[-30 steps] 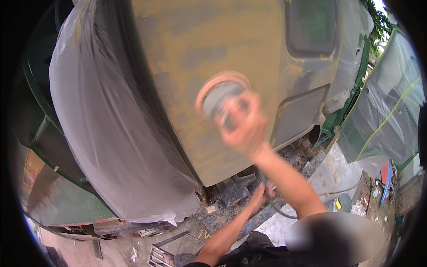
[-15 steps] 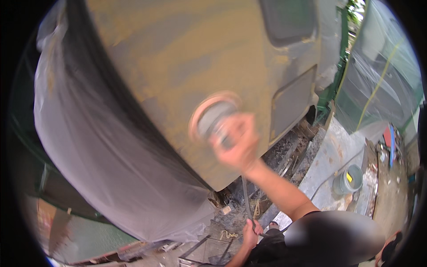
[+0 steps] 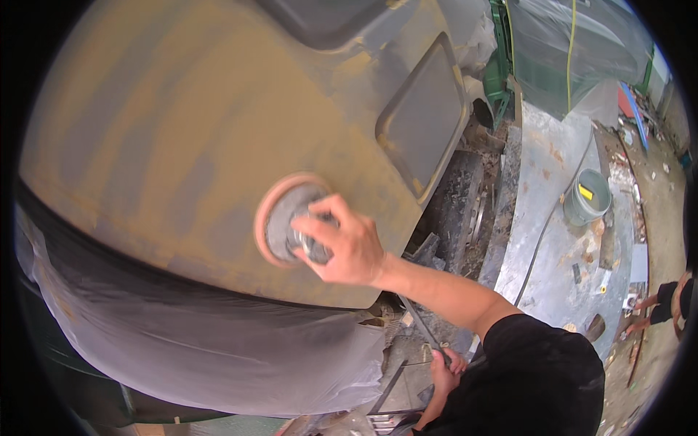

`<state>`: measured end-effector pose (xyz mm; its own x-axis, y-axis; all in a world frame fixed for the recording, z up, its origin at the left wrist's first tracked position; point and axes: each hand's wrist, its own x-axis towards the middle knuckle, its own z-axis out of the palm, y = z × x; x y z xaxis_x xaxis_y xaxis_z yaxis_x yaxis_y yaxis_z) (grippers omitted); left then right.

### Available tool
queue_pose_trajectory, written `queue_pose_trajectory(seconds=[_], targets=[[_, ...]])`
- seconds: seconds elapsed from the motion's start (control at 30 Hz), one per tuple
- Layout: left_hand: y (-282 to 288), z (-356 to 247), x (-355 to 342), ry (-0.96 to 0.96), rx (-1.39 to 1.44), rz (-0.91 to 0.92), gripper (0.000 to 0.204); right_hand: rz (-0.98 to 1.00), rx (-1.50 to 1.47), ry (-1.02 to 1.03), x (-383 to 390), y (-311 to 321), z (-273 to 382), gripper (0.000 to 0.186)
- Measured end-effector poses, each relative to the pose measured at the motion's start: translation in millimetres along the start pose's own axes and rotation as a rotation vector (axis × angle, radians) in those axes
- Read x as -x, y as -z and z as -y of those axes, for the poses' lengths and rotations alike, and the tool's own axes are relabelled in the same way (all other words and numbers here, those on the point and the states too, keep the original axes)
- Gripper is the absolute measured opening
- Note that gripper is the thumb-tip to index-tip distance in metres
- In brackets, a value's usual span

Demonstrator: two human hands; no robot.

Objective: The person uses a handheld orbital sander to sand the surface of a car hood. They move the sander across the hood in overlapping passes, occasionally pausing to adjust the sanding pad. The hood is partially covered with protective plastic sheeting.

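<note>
My right hand [image 3: 342, 247] grips the top of a round sander [image 3: 280, 218] with a pink pad, which rests against a large vehicle panel [image 3: 174, 131] patched in ochre and grey, near its lower edge. A recessed grey rectangle [image 3: 422, 116] sits beside it on the panel. Low in the picture, my left hand [image 3: 447, 367] is closed on a dark hose [image 3: 418, 320] that runs up behind my right forearm. Thin translucent plastic sheeting [image 3: 203, 356] hangs along the panel's lower left side.
A grey bucket [image 3: 585, 207] with a yellow object inside stands on a dusty metal sheet [image 3: 545, 269] at right. A plastic-covered green body part [image 3: 574, 51] stands behind. Another person's bare legs and dark shorts [image 3: 658, 309] show at far right. Scraps [image 3: 465, 189] lie under the panel.
My view has swung, so the panel tilts and fills the left. The sander has moved down and left toward the panel's lower edge. Another person now shows more clearly at the right.
</note>
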<state>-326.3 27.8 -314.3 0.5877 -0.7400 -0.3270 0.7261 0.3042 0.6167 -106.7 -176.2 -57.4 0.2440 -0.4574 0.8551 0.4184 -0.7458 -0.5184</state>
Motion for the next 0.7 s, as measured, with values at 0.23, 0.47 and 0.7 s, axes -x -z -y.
queue_pose_trajectory(seconds=[0.23,0.47,0.7], targets=[[-29,-19,-8,-0.108,-0.106,-0.034,0.069,-0.054,-0.035,-0.156,-47,14,-11,0.049],[-65,-22,-23,-0.133,-0.227,-0.119,0.070,-0.023,-0.057,-0.264,-84,25,-24,0.047],[-82,-23,-30,-0.169,-0.247,-0.152,0.070,-0.022,-0.087,-0.259,-105,26,-28,0.053]])
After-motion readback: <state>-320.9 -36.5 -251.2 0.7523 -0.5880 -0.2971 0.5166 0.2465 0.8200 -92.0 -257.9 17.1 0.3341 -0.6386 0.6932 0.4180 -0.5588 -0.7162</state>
